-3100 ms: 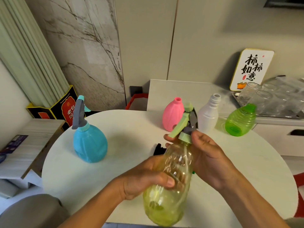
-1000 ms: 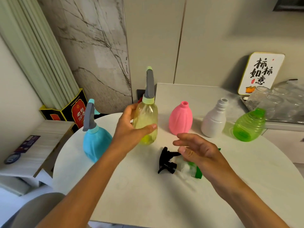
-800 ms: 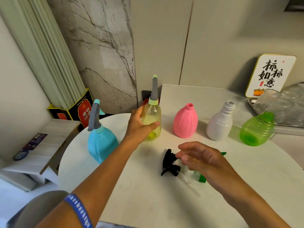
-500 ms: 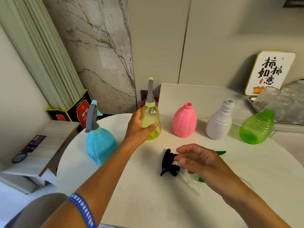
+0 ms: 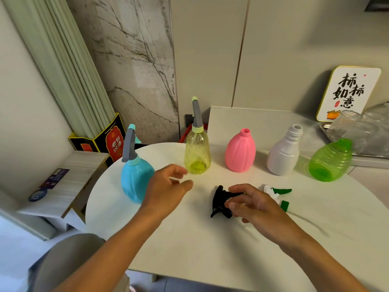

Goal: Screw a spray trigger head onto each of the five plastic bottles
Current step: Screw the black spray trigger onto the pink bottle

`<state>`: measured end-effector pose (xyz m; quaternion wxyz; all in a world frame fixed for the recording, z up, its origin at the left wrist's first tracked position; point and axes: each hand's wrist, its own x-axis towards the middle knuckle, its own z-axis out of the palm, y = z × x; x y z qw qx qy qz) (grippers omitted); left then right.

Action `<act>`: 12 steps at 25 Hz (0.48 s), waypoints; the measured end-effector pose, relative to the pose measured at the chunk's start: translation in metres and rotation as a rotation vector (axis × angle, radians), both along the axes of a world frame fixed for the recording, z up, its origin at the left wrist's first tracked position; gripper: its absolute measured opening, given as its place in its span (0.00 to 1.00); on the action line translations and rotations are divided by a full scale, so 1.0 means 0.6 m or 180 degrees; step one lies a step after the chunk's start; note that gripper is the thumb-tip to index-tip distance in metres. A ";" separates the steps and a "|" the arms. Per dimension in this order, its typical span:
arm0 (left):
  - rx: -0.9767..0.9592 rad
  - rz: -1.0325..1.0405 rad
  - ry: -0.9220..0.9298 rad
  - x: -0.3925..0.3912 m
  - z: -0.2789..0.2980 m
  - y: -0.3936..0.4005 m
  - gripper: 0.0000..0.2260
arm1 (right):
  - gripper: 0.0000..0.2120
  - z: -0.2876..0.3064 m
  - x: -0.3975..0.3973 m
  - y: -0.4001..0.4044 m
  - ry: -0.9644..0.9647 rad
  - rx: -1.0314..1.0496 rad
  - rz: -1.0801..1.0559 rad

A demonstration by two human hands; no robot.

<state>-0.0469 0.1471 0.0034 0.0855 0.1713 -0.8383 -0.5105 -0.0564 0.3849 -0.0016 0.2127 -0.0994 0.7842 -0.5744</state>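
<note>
Right hand [image 5: 255, 204] hovers with fingers apart over the black trigger head [image 5: 221, 202] lying on the round table [image 5: 210, 249]; left hand [image 5: 166, 191] is open and empty. Blue and yellow bottles look capped, so the pink bottle [image 5: 240, 152], standing uncapped behind, likely comes next: grasp that head, then lift it to the neck.

A single head-worn view looks forward and down from above the near edge of the round white table [image 5: 210, 245], close enough that both forearms enter from the bottom of the frame. The wide lens bends the curtain at the upper left. The wall fills the upper half, a row of bottles [image 5: 240, 153] crosses the middle, and the floor shows at the lower left. No second view is given.
</note>
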 end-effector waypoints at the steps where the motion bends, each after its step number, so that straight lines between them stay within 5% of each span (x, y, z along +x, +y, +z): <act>1: -0.0361 -0.0125 -0.0084 0.027 0.011 -0.008 0.05 | 0.12 -0.002 0.000 0.000 0.0037 0.0035 0.0011; 5: -0.3357 -0.0113 -0.0922 0.084 0.044 -0.073 0.19 | 0.10 -0.010 0.008 -0.008 0.0271 0.0239 0.0172; 6: -0.3686 0.0069 -0.1148 0.086 0.051 -0.093 0.21 | 0.10 -0.013 0.010 -0.009 0.0396 0.0349 0.0253; 9: -0.3159 0.0441 -0.1364 0.076 0.054 -0.153 0.31 | 0.11 -0.022 0.014 -0.011 0.0637 0.0650 0.0415; 12: -0.1574 0.0229 -0.0990 0.043 0.037 -0.181 0.40 | 0.12 -0.028 0.014 -0.014 0.0694 0.0727 0.0409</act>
